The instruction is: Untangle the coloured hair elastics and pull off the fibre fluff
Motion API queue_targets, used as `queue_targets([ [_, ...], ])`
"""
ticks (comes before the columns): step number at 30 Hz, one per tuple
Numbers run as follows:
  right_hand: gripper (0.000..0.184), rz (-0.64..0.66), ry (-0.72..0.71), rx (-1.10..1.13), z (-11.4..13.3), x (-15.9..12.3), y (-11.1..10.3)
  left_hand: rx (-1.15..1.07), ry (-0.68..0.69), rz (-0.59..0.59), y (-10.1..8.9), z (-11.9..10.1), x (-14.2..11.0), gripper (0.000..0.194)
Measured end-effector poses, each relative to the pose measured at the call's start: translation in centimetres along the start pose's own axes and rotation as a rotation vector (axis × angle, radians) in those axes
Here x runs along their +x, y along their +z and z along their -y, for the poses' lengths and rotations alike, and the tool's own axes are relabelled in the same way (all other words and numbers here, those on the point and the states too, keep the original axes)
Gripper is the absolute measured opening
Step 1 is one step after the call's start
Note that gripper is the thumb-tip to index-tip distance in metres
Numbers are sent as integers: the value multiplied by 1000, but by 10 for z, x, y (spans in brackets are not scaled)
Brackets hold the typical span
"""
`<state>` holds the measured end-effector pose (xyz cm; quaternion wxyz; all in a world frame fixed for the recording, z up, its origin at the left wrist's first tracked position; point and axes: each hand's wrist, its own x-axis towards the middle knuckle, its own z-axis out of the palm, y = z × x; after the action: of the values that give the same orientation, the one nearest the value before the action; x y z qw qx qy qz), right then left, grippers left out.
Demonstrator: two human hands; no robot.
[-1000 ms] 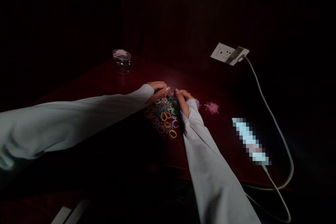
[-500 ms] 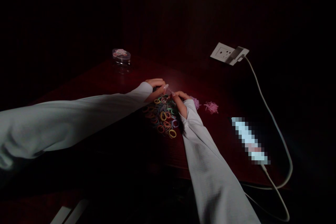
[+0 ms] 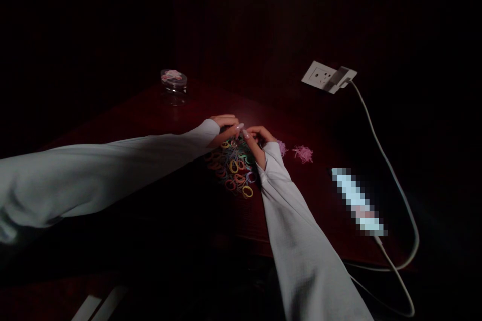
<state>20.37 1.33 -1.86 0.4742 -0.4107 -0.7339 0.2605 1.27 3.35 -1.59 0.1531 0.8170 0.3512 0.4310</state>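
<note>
Above a heap of colourful hair ties (image 3: pixel 237 178), both hands meet with their fingertips almost touching. My left hand (image 3: pixel 227 128) is closed, thumb and fingers drawn together, coming in from the left. From the lower right, my right hand (image 3: pixel 259 139) also has its fingers bent in a pinch, its thumb close to the left thumb. Whatever sits between the fingertips is too small and dim to make out. Part of the heap lies hidden beneath the hands and the left sleeve.
Two small piles of thin strands, one purple (image 3: pixel 281 148) and one pink (image 3: pixel 303 154), lie right of my hands. A clear round jar (image 3: pixel 173 87) stands farther back. A phone (image 3: pixel 357 201) charges at right, its white cable (image 3: pixel 391 163) running to a wall socket (image 3: pixel 320 76).
My thumbs and fingertips have come closer together, the right hand shifting slightly up and left. A small translucent piece seen between them before is now hardly visible.
</note>
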Motion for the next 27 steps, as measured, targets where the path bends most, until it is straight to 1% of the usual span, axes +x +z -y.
queue_targets([
  [3,35,-18,-4,81,-6,1,2,-58,-63,3,0,-3,0,43],
  [5,35,-19,-15,90,-7,1,2,-72,-53,28,-1,-5,-1,42],
  [10,25,-32,-42,20,-5,3,-2,-101,-12,86,-2,-6,-3,43],
  [16,26,-68,-27,-47,2,4,-5,-156,12,78,2,-5,-4,43],
  [21,26,-103,-8,-92,5,4,-7,-183,-42,82,4,-5,-5,46],
  [27,29,-141,-20,-53,3,4,-6,-178,-97,73,2,-5,-4,46],
])
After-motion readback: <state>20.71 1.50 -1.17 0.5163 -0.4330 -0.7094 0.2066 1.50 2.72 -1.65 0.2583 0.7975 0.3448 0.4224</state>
